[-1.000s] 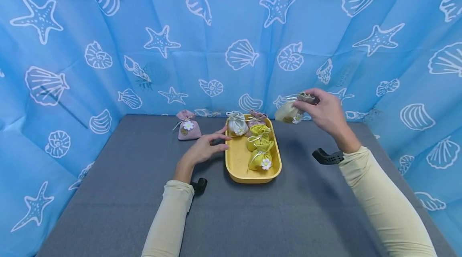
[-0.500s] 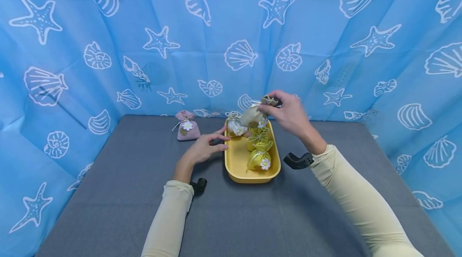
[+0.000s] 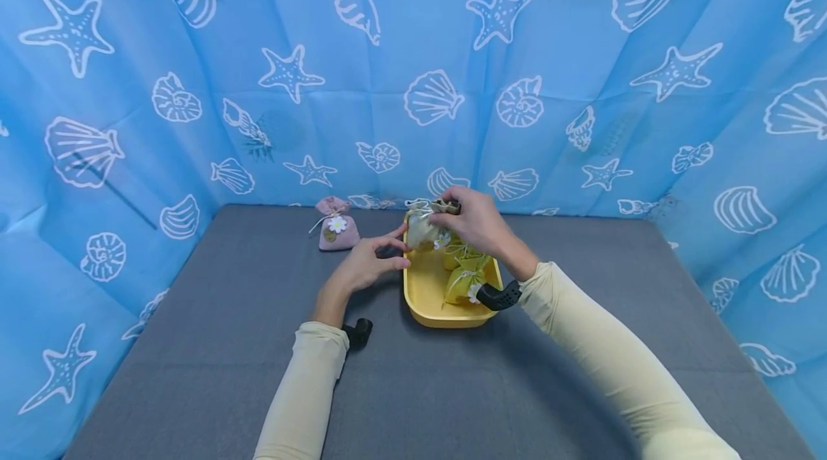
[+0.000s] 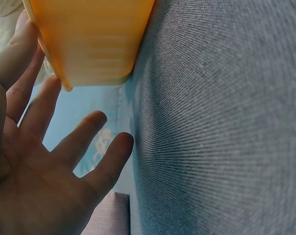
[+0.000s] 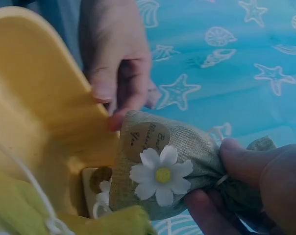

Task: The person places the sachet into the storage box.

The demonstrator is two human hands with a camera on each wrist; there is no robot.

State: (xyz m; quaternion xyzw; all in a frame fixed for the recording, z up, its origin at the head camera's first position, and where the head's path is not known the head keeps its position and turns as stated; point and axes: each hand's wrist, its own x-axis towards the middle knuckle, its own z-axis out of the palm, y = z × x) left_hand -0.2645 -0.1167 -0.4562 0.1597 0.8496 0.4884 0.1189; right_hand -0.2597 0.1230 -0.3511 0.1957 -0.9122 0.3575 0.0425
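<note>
My right hand [image 3: 481, 223] pinches a greenish-beige drawstring pouch [image 3: 423, 232] by its gathered neck, over the back left of a yellow tray [image 3: 424, 291]. A white daisy [image 5: 162, 175] and a round label [image 5: 147, 142] adorn that pouch in the right wrist view. My left hand [image 3: 367, 263] rests its fingertips on the tray's left rim, fingers spread, as the left wrist view also shows. Inside the tray, two yellow pouches [image 3: 462, 283] stand along the right side. A whitish pouch [image 5: 91, 193] lies below the held one, mostly hidden.
Left of the tray, a pink pouch [image 3: 339, 232] with a white flower stands on the grey tabletop [image 3: 213, 345]. A blue curtain [image 3: 362, 101] printed with shells and starfish hangs behind the table. Black wrist cameras [image 3: 499, 296] are strapped to both wrists.
My right hand has carried the beige pouch leftward and down, from right of the tray to over its back left part. The left hand stays at the rim.
</note>
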